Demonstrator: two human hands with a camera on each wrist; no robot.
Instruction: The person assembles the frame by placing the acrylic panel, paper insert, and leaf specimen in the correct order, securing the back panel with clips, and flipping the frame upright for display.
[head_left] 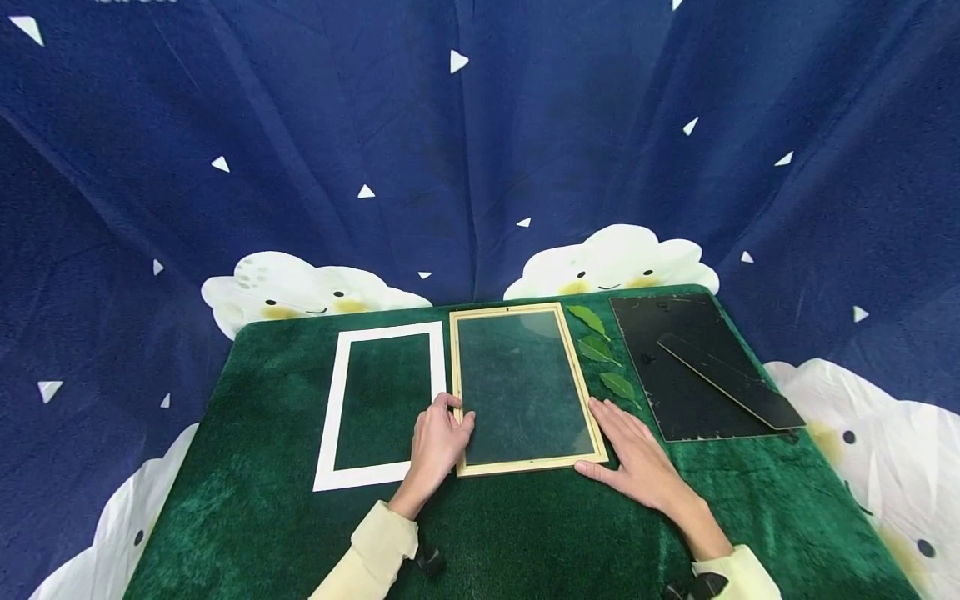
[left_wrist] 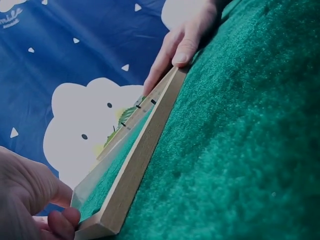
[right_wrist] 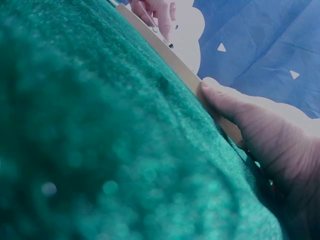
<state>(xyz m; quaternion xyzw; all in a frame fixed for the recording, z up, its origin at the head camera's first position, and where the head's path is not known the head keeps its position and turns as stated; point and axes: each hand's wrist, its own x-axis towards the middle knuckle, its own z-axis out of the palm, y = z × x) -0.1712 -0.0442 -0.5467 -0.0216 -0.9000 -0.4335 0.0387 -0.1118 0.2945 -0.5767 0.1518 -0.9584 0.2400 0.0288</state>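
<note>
While the left hand (head_left: 438,435) pinches the clear sheet (head_left: 525,383) in the wooden frame (head_left: 532,464), lower centre of head view, the right hand (head_left: 637,457) touches the frame, fingers straight, thumb spread. In left wrist view, the sheet slants, lower left. In right wrist view, the right thumb (right_wrist: 220,97) touches the frame.

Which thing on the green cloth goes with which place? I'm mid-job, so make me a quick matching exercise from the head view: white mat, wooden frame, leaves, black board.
Things
1. White mat
2. Wooden frame
3. Leaves
4. Black board

Places
A. Between the left hand and the right hand
B. Rightmost of the four
C. Leftmost of the four
D. Three in a row, second from the right

Pairs: 1-C, 2-A, 3-D, 4-B
</note>
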